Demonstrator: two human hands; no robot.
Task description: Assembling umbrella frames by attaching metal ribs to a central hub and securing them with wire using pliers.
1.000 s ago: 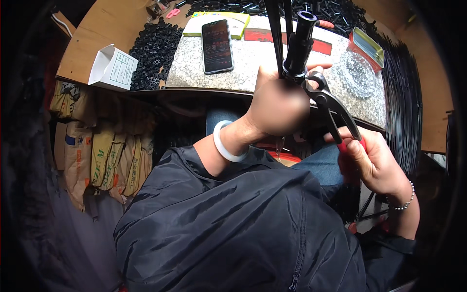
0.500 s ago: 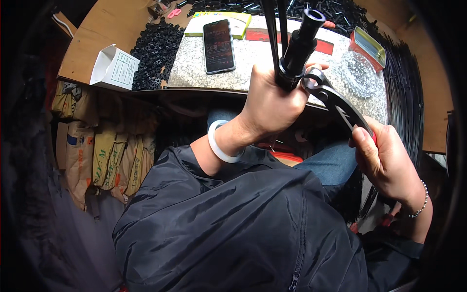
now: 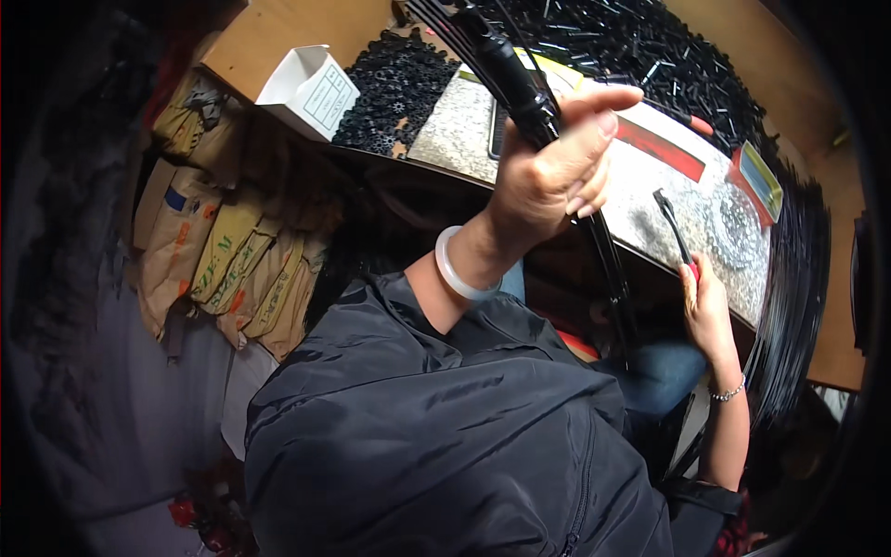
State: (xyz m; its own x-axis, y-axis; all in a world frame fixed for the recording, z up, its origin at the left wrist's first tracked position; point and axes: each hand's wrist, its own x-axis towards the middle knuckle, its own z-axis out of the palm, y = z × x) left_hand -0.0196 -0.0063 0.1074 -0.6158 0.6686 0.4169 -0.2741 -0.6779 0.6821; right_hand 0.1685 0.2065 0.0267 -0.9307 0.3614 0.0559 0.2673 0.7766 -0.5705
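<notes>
My left hand (image 3: 552,176) is closed around a black umbrella frame (image 3: 510,79), its index finger stretched out past the rest. The frame slants from the upper left down to the right, over my lap. Thin black ribs lie along its upper part. A white bangle circles my left wrist. Farther right, my right hand (image 3: 707,311) grips pliers (image 3: 675,227) by a red handle. Their dark jaws are over the speckled tabletop (image 3: 631,200), apart from the frame. How far the jaws are spread is too small to tell.
Piles of small black parts (image 3: 399,84) and black tubes (image 3: 650,37) cover the table's back. At left stands a white box (image 3: 311,93). Toward the right are a tin (image 3: 759,181), a clear glass dish (image 3: 733,223) and a bundle of thin black rods (image 3: 794,260). Paper sacks (image 3: 223,251) stand low at left.
The pliers have come away from the umbrella frame's collar, and my right hand has drawn back. The frame has tipped toward the upper left. The whole view has also turned and shifted.
</notes>
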